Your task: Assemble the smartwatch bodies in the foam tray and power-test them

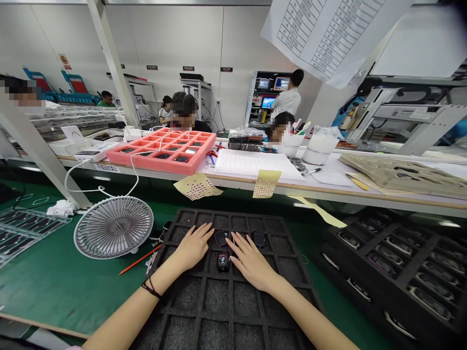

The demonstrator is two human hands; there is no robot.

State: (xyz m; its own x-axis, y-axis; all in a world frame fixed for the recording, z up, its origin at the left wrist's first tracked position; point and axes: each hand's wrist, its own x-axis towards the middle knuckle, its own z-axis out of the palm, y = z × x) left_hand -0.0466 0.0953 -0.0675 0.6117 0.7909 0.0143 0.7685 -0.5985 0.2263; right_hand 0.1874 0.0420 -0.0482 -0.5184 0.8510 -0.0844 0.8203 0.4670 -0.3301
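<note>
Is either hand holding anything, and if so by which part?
No hold shows: the left hand and right hand lie palm-down, fingers extended, over the black tray.

Tray (217, 295): black, square grid pattern. Watch (223, 261): black, dark face with small coloured marks. Wrist cord (150, 288): black. Lower tabletop (47, 287): plain green. Fan (120, 228): grey, radial slat pattern. Stick (140, 259): orange-red. Cable (82, 188): white. Rear tray (156, 166): salmon pink, gridded. Note (267, 184): yellow, rows of reddish marks. Hanging sheet (328, 34): white, dark printed table. Bucket-like tubs (320, 148): white.
</note>
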